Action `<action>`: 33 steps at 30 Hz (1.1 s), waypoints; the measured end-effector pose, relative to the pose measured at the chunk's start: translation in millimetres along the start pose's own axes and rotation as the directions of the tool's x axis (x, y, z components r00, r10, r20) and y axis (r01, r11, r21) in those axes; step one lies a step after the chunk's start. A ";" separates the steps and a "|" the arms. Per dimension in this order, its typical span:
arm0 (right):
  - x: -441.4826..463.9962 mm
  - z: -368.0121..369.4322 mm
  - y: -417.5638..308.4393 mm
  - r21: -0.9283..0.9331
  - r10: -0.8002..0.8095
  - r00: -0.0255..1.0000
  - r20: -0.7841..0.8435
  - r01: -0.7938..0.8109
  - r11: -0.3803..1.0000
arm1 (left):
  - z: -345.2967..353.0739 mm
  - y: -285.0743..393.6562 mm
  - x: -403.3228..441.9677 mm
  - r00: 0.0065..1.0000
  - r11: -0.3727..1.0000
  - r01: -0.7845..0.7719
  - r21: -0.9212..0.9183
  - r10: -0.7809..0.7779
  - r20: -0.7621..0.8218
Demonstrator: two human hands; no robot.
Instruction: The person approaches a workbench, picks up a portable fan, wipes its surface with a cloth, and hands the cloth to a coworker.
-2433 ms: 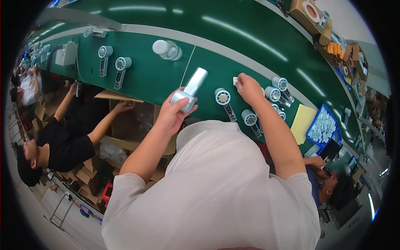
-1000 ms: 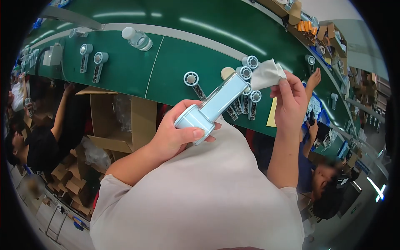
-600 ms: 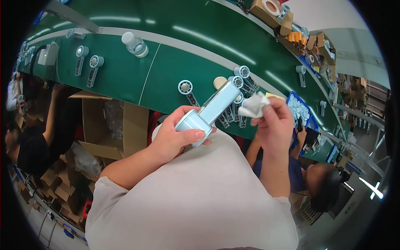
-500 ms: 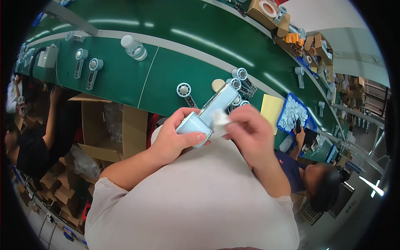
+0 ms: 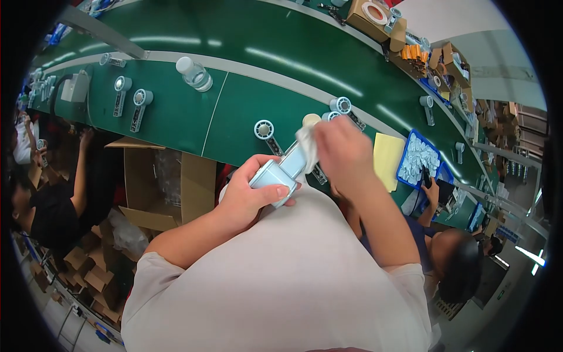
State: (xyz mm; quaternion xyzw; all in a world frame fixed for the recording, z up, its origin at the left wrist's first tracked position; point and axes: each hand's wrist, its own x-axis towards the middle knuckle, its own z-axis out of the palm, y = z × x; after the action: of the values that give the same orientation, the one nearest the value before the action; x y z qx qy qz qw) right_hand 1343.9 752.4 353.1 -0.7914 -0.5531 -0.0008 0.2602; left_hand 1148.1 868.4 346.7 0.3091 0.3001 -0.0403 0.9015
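- While our left hand [image 5: 243, 190] wraps its fingers around the wide end of the pale-blue device [image 5: 275, 178], the device sits between our shirt [image 5: 275, 264] and the green bench [image 5: 240, 111];
- our right hand [image 5: 345, 146] grips the white cloth [image 5: 307, 148]; blur hides its fingertips;
- the cloth has shifted from near the wide end towards the handle's far end; we judge it is wiping along the handle [image 5: 296, 159].
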 end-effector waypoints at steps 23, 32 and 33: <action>-16.9 -16.6 -21.8 0.374 0.028 0.992 -0.125 0.021 0.927 | 7.6 7.3 17.3 0.963 0.951 0.100 -0.294 -0.018 0.268; -9.1 -31.8 -15.4 0.411 0.180 0.976 -0.123 -0.115 0.905 | 16.7 3.5 2.1 0.986 0.994 -0.104 0.042 0.098 0.136; -9.3 -31.5 -18.5 0.385 0.159 0.981 -0.114 -0.104 0.917 | 16.5 2.2 2.5 0.988 0.994 -0.099 0.050 0.092 0.120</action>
State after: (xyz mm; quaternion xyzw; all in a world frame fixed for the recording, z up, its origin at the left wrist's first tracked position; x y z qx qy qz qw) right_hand 1333.1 736.0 385.3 -0.7599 -0.4684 0.0661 0.4459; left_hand 1159.3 860.9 356.8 0.3454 0.2301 -0.0236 0.9095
